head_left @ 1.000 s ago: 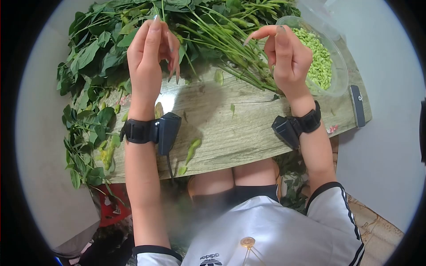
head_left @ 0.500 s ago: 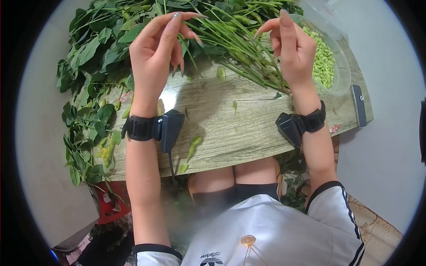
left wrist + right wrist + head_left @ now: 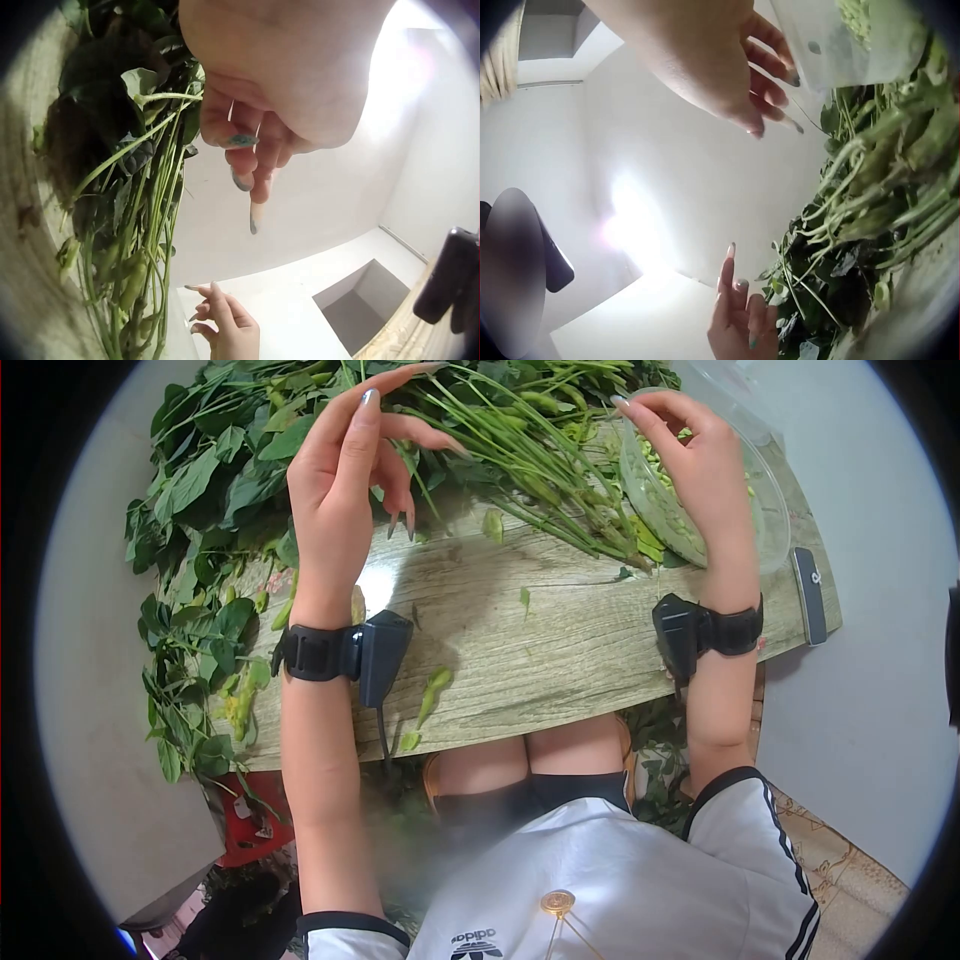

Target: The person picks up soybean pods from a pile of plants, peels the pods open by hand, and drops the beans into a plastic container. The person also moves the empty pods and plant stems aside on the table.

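Observation:
In the head view the left hand [image 3: 340, 475] hangs above the leafy pile [image 3: 235, 465], fingers loosely bent and spread, nothing visible in them. The right hand [image 3: 712, 475] is over a clear plastic container [image 3: 777, 550], which holds shelled green beans and is partly covered by the hand. Its thumb and forefinger tips lie close together, with no object seen between them. Between the hands lies a bundle of green stems with pods [image 3: 540, 480]. The right wrist view shows the right hand [image 3: 769, 82] with relaxed fingers beside the container [image 3: 817, 56].
A loose pod [image 3: 435, 695] lies near the front edge of the wooden table [image 3: 520, 660]. Leafy sprigs [image 3: 185, 700] hang over the left edge. A dark, flat rectangular object [image 3: 810, 597] rests at the right edge. Small scraps lie mid-table.
The right hand has moved right, from beside the stem ends to over the container, and its fingers have straightened somewhat. Since a second ago the left hand's fingers have spread toward the right.

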Demonstrator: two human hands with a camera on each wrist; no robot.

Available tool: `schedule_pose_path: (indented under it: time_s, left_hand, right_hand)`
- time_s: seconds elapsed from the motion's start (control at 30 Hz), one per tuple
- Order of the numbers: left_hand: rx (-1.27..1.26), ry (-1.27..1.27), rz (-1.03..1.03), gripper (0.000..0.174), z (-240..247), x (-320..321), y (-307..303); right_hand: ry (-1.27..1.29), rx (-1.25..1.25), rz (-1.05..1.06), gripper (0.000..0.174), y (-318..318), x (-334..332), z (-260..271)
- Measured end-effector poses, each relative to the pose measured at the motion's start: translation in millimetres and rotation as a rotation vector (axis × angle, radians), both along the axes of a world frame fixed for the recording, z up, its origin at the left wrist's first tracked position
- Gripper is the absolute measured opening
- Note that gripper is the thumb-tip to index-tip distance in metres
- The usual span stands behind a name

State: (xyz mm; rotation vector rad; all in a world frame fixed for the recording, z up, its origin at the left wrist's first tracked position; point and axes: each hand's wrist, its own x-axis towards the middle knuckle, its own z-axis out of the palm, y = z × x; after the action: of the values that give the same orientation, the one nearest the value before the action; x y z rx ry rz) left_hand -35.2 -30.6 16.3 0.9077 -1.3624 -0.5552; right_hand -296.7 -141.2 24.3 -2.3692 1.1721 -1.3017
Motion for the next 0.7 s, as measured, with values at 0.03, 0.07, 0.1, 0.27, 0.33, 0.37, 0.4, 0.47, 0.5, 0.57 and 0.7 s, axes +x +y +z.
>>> schedule_pose_path:
  time_s: [0.03, 0.07, 0.1, 0.27, 0.33, 0.37, 0.4, 0.47, 0.5, 0.57, 0.7]
  left_hand:
    - [-0.007, 0.015, 0.036, 0.032, 1, -3, 0]
    - [-0.007, 0.015, 0.033, 0.032, 0, -2, -2]
    - [-0.024, -0.012, 0.062, 0.029, -2, 0, -3]
    - [0.019, -0.097, 0.09, 0.023, -7, 3, -4]
    - [0.027, -0.081, 0.082, 0.023, -5, 1, -2]
    - [0.036, -0.063, 0.074, 0.022, -5, 0, -2]
    - [0.036, -0.064, 0.075, 0.022, -6, 1, -3]
    - [0.029, 0.034, 0.006, 0.021, -9, 4, -4]
    - [0.03, 0.034, 0.006, 0.021, -8, 6, -4]
    - [0.09, 0.012, 0.0, 0.022, -8, 6, -3]
    - [0.075, -0.019, 0.04, 0.022, -10, 3, -5]
  right_hand:
    - [0.053, 0.004, 0.028, 0.021, -2, -5, 0]
    - [0.052, 0.004, 0.025, 0.021, -3, -9, -1]
    - [0.119, -0.002, 0.026, 0.017, -4, -13, -1]
    - [0.282, -0.025, 0.13, 0.018, 0, -23, 7]
    - [0.354, -0.072, 0.234, 0.018, 1, -25, 9]
    - [0.353, -0.072, 0.234, 0.018, 3, -26, 8]
    - [0.433, -0.076, 0.217, 0.018, 5, -26, 5]
    - [0.513, -0.078, 0.202, 0.019, 7, -25, 0]
    - [0.551, -0.023, 0.191, 0.022, 8, -24, -1]
    - [0.592, 0.036, 0.179, 0.026, 8, -23, -5]
    - [0.605, 0.029, 0.198, 0.023, 9, -16, -14]
